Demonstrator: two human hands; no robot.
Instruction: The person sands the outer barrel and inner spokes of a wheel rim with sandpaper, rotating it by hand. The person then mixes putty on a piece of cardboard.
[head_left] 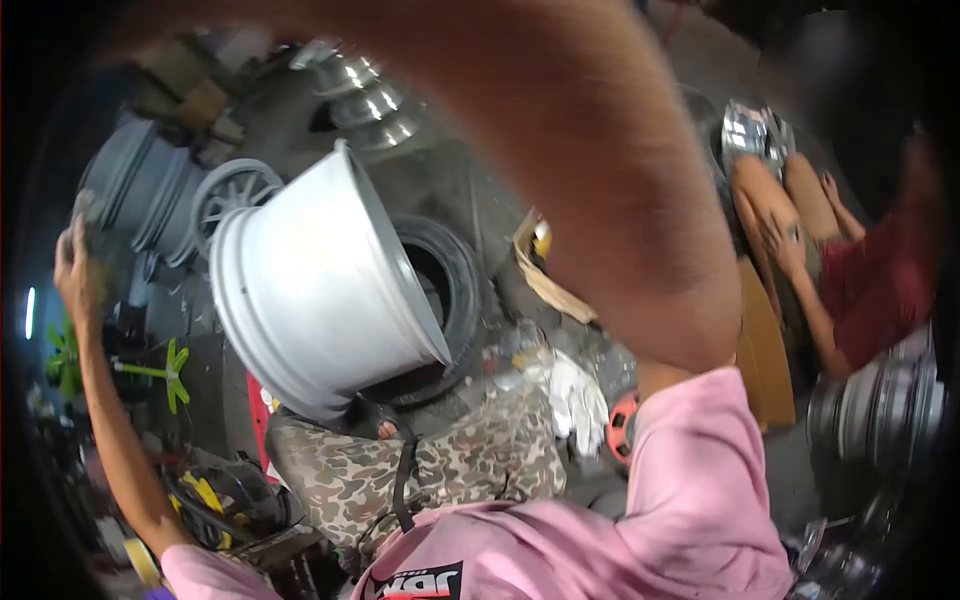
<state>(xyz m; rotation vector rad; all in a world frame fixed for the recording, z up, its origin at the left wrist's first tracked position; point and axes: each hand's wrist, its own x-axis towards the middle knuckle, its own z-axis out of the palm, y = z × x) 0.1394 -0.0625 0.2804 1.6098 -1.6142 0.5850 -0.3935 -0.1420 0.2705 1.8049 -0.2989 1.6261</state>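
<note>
My left hand (76,268) is raised at the far left, its fingers closed around a small greyish thing I cannot make out. My right arm, bent and blurred, crosses the top of the view; its hand is not visible. Between my arms, a large silver-white wheel barrel (310,280) lies tilted on its side, above my camouflage-clad lap. Neither hand visibly touches it. Behind its right edge lies a black tyre (465,285).
More rims (150,195) and a spoked wheel (238,190) stand at the left. White gloves (577,400) lie right of my legs, near a cardboard piece (765,350). At the right sits another person (865,290), near stacked rims (880,410). Polished rims (375,110) are at the top.
</note>
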